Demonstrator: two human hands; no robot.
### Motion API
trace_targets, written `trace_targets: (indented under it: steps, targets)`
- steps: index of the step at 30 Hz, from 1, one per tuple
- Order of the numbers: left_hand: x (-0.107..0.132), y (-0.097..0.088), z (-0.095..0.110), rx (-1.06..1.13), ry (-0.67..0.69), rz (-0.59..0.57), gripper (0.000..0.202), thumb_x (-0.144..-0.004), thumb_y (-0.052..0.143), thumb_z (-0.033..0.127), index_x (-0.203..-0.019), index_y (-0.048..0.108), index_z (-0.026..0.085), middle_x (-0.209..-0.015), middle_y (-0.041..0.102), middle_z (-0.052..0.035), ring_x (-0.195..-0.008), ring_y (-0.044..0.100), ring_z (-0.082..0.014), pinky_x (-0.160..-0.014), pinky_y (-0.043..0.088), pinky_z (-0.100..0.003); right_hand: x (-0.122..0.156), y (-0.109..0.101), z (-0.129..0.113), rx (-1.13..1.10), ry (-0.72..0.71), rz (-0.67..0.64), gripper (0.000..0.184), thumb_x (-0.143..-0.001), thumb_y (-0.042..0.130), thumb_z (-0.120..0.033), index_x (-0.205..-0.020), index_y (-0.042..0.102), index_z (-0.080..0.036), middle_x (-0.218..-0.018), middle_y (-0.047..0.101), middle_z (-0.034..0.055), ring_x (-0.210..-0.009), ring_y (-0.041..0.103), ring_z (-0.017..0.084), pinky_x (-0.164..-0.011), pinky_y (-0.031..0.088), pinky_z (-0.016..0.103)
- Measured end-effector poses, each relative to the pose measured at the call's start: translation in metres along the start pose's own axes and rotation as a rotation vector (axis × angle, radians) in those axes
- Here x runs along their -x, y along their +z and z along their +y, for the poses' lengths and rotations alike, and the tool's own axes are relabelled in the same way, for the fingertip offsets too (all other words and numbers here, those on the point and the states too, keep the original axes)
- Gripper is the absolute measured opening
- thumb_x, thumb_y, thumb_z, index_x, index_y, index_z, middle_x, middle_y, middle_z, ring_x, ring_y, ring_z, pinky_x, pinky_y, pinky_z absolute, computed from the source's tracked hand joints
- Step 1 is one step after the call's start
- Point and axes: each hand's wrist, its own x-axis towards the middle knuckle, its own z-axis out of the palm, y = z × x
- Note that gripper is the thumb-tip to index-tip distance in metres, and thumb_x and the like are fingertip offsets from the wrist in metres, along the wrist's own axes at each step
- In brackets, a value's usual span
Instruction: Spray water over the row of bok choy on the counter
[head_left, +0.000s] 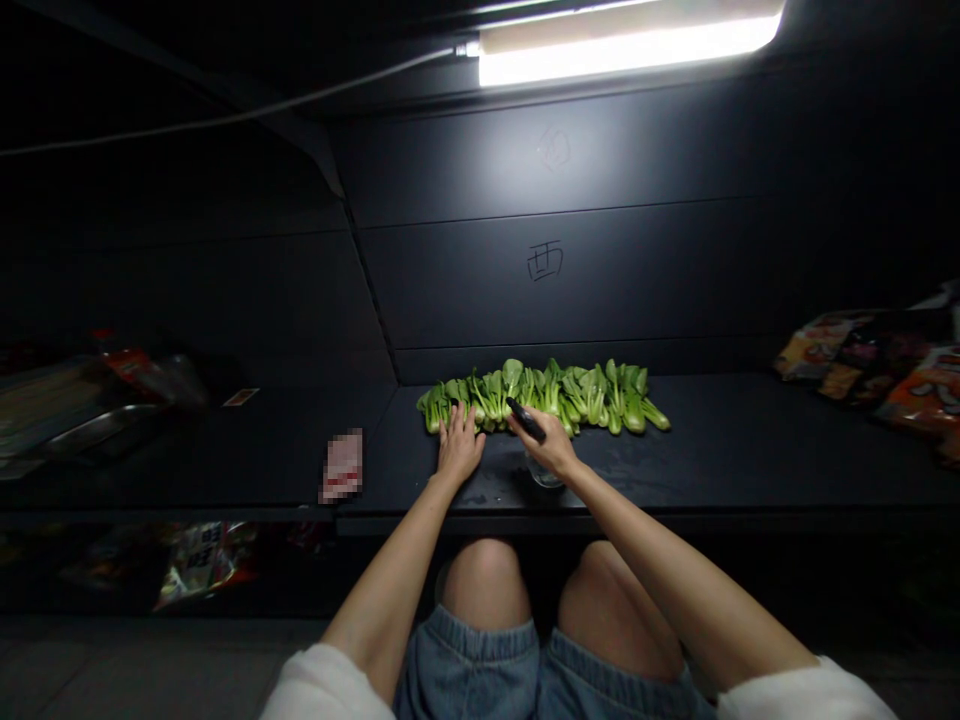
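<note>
A row of green bok choy [574, 395] lies along the back of the dark shelf [675, 480], leafy ends mostly toward the wall. My left hand [459, 450] rests with fingers spread at the front left part of the row, its fingertips touching the stalks. In my right hand [553, 445] is a spray bottle [526, 420] with a black head and a clear lower body. The head points toward the vegetables just behind it. My fingers wrap round its neck, and part of the bottle is hidden by the hand.
Colourful snack bags [919, 385] stand at the far right. To the left lie a small pinkish packet [343, 465], a card [241, 397] and a metal tray [97, 428]. A lit tube lamp [630, 45] hangs overhead. More packets [202, 560] sit on a lower shelf.
</note>
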Motion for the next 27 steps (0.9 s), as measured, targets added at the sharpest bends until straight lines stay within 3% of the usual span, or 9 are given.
trace_targets:
  steps: [6,21,27]
  targets:
    - [0.000,0.001,0.001,-0.012,0.000,-0.020,0.059,-0.092,0.045,0.030,-0.148,0.034,0.015,-0.159,0.027,-0.0168,-0.149,0.019,-0.0308,-0.117,0.022,-0.056,-0.001,0.002,0.003,0.025,-0.005,0.004,0.038,-0.091,0.048,-0.047,-0.094,0.069,-0.016,-0.091,0.072,0.0104,-0.086,0.067,0.023,-0.079,0.046,0.030]
    - [0.001,0.001,-0.002,0.012,-0.006,-0.004,0.059,-0.091,0.044,0.030,-0.148,0.034,0.017,-0.158,0.029,-0.0163,-0.149,0.019,-0.0302,-0.117,0.022,-0.057,-0.001,0.003,0.002,0.066,0.008,-0.030,0.033,-0.092,0.049,-0.046,-0.096,0.068,-0.019,-0.093,0.072,0.0085,-0.088,0.066,0.022,-0.080,0.046,0.030]
    - [-0.001,0.001,0.008,0.012,0.007,-0.029,0.059,-0.092,0.044,0.029,-0.148,0.034,0.013,-0.158,0.028,-0.0183,-0.149,0.020,-0.0307,-0.118,0.019,-0.057,0.001,-0.005,0.002,0.050,0.003,-0.059,0.034,-0.092,0.050,-0.048,-0.093,0.068,-0.019,-0.088,0.071,0.0066,-0.082,0.066,0.020,-0.075,0.046,0.027]
